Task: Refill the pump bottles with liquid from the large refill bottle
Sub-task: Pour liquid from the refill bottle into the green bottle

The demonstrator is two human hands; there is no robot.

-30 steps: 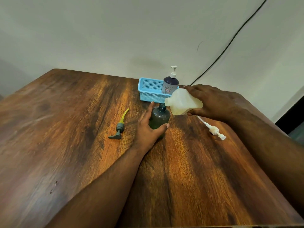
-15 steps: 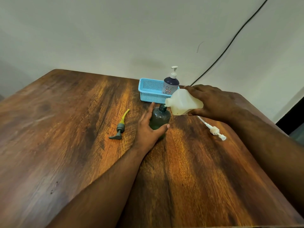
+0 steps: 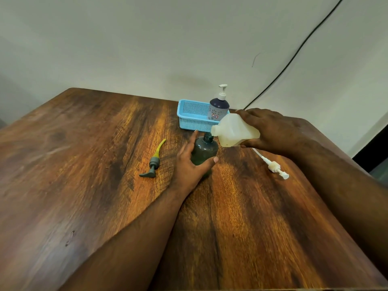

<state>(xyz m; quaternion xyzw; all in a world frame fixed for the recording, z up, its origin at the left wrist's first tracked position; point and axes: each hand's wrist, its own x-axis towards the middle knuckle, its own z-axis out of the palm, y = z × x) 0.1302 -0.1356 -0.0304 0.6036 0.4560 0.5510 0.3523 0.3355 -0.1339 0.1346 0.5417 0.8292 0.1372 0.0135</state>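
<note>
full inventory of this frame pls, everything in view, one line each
green bottle: 1, dark green, table centre, upright, pump off
refill bottle: 1, cloudy white, tipped, mouth at the green bottle's neck
purple pump bottle: 1, white pump on, in basket
basket: 1, light blue, far side of table
grey pump: 1, yellow tube, lying on table
white pump: 1, lying on table
cable: 1, black, wall
table: 1, brown wood
left hand: grips green bottle
right hand: holds refill bottle

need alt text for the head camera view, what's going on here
A right hand tips a translucent white refill bottle over the open neck of a dark green bottle steadied by the left hand on a wooden table. Two removed pumps lie either side; a blue basket holds another pump bottle.
</note>
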